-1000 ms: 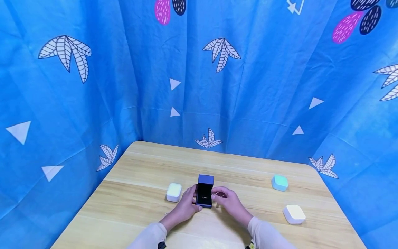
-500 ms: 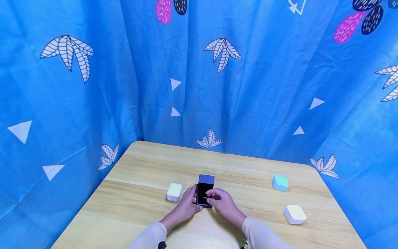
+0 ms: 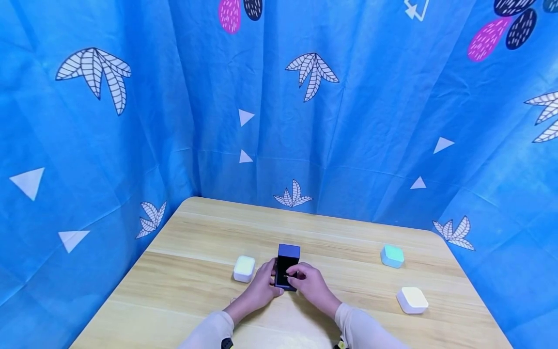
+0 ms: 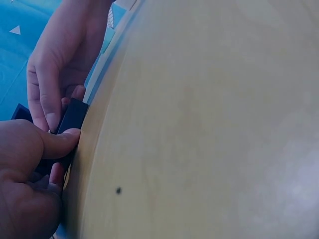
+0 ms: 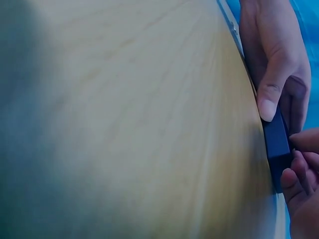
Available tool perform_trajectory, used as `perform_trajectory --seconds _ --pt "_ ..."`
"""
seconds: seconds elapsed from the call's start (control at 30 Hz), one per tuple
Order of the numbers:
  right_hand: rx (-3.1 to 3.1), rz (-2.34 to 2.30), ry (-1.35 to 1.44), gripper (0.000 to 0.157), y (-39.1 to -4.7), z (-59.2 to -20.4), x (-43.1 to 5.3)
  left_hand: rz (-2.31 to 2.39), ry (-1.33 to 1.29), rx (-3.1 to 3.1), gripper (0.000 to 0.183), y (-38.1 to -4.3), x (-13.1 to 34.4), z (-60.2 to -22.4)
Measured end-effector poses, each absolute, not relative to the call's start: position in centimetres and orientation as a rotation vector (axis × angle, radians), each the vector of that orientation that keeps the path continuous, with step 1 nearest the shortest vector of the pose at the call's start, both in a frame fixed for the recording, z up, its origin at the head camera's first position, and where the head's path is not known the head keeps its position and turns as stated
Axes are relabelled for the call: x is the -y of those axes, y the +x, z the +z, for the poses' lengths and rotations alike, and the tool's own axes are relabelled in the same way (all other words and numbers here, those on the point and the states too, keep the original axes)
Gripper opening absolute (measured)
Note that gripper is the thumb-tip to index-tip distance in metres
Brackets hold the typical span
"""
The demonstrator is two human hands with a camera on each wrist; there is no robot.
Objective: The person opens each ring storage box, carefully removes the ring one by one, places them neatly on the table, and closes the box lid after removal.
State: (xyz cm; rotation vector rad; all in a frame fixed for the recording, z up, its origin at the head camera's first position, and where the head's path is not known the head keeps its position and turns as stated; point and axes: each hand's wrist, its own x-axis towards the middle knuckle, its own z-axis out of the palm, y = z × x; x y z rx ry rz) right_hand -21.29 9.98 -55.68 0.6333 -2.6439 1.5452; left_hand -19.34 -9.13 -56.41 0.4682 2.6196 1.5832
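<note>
At the middle of a pale wood-grain table (image 3: 196, 266): one dark-blue rectangular hinged box (image 3: 289, 250), lid raised at far end, long axis near-to-far; left hand (image 3: 261, 285) gripping its left side. Within it: one small gold-coloured ring (image 3: 285, 276), leftward of the nearer right hand (image 3: 311, 282), apparently pinched between narrowed thumb and forefinger.

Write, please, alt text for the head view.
The left hand holds an open dark box on a wooden table; the right hand pinches a tiny item there. Two white blocks and a mint block lie around, before a blue curtain.
</note>
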Motion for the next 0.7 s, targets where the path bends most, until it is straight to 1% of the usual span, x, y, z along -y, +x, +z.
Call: perform_trajectory --seconds 0.2,0.7 --pt "2.631 1.529 0.627 0.011 -21.38 -55.82 -9.79 1.585 0.475 -2.619 0.078 -19.37 9.19 -56.52" --pt "2.61 1.622 0.587 0.01 -21.42 -55.88 -9.69 1.568 0.442 -2.627 0.079 -19.18 9.13 -56.25"
